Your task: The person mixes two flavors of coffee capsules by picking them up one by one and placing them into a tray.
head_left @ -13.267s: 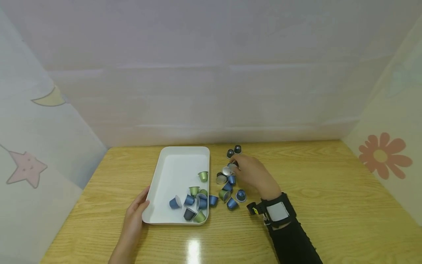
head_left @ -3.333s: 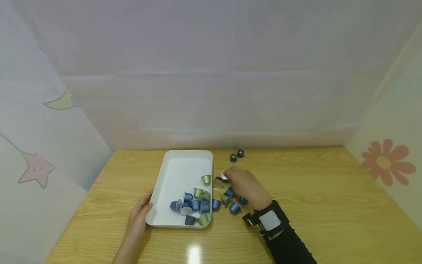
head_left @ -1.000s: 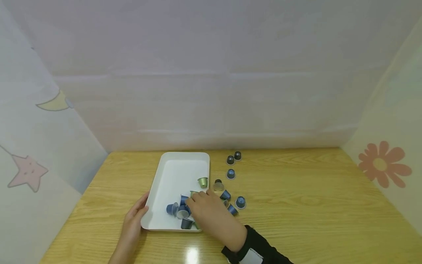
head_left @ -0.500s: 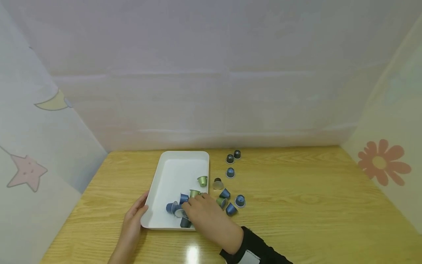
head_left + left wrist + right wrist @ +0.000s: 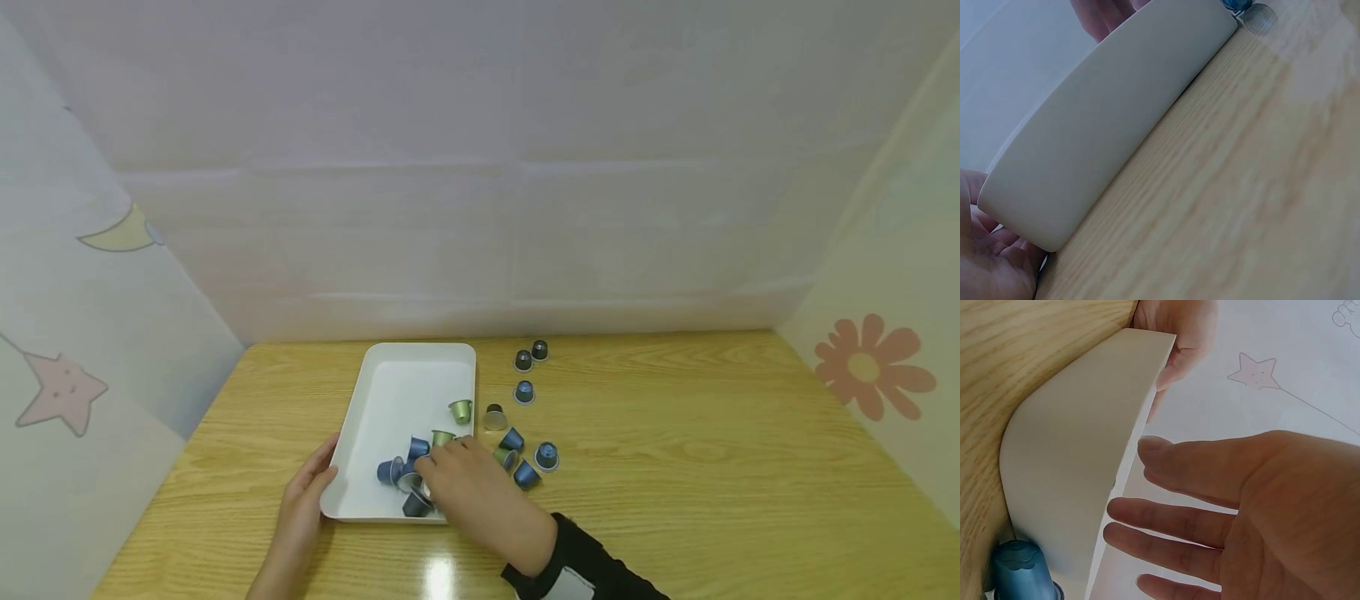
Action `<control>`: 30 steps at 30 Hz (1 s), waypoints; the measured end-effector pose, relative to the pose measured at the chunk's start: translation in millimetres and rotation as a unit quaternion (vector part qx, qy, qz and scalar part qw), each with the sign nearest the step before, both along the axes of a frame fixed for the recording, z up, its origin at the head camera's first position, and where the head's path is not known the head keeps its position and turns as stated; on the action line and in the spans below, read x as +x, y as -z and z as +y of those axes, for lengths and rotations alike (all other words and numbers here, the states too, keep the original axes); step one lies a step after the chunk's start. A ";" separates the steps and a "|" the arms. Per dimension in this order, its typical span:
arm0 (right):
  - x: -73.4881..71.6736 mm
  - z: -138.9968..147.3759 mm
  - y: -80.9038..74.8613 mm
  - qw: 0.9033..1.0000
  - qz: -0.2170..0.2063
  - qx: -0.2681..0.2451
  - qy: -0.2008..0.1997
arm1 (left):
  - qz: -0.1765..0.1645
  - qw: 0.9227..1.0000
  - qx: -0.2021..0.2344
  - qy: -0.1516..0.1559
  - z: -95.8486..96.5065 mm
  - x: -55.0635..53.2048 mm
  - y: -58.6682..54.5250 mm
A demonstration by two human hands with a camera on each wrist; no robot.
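Note:
In the head view, a white tray (image 5: 401, 400) holds several small blue, green and dark coffee capsules, mostly near its lower right. My left hand (image 5: 303, 492) grips the tray's left side, with the thumb at the rim and fingers low on the wall. My right hand (image 5: 480, 496) reaches over the right rim among the capsules and hides some of them. By its fingertips lie a dark capsule (image 5: 417, 504) and a blue capsule (image 5: 418, 447). The right wrist view shows nearly straight fingers (image 5: 1172, 522) over the rim, and no capsule between them.
Right of the tray, several capsules lie or stand on the wooden table (image 5: 675, 467), including a green capsule (image 5: 506, 457) and a standing blue capsule (image 5: 547, 456). A blue capsule (image 5: 1019, 565) stands close to the tray's outer wall. A pale wall (image 5: 480, 250) rises behind.
Earlier my right hand worked over the table capsules; a blue one now stands upright there. It moved left into the tray, where the dark capsule has shifted slightly left. My left hand stays on the tray.

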State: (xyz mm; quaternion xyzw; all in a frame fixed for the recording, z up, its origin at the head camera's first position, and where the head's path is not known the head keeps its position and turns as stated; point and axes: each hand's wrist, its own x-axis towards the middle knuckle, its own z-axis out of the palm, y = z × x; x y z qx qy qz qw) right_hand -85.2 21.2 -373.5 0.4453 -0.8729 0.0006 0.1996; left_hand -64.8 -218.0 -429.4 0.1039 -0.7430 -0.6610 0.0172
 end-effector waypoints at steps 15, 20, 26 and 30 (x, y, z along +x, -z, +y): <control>-13.7 15.2 -15.0 0.997 -0.061 -0.001 0.050 | -0.025 1.000 0.003 -0.013 0.3 0.3 -1.0; -25.2 26.1 -18.0 0.990 -0.113 -0.002 0.080 | -0.023 1.000 0.005 -0.012 -0.4 -0.1 -0.2; -40.4 44.1 -17.7 0.981 -0.156 -0.037 0.108 | -0.012 1.000 0.009 -0.013 -0.1 -1.1 0.9; -48.8 55.0 -15.7 0.972 -0.189 -0.042 0.131 | -0.016 1.000 0.005 -0.015 -0.8 -0.4 1.5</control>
